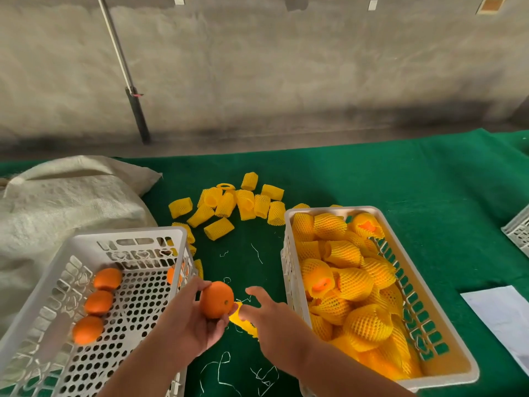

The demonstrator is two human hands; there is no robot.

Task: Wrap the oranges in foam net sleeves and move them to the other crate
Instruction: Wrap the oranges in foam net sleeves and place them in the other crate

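My left hand (190,319) holds a bare orange (216,299) between the two crates, fingers curled round it. My right hand (272,319) grips a yellow foam net sleeve (246,325) just right of that orange. The left white crate (94,242) holds several bare oranges (98,302) along its left side and one at its right wall. The right white crate (429,285) is piled with sleeved oranges (352,285).
Several loose foam sleeves (229,207) lie on the green cloth (372,179) behind the gap between the crates. A pale sack (57,204) bulges at the left. White paper (503,319) and another crate's corner (518,230) sit at the right edge. Thread scraps litter the cloth.
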